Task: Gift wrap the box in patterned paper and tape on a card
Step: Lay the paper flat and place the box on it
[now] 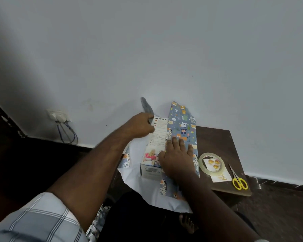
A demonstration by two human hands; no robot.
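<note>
Right hand [177, 155], nearer, presses patterned paper [181, 130] flat-fingered onto the box [156, 145]; left hand [141, 125] pinches the paper's far left edge. Box's long axis runs away from the person on the surface [217, 137].

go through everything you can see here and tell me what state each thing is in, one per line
box: lying flat, half covered by paper
wrapping paper: right flap folded over box, far end standing up
left hand: grips the paper edge at the box's far end
right hand: flat, pressing paper on box
tape roll: lying on card
card: untaped, on table
scissors: closed
</note>
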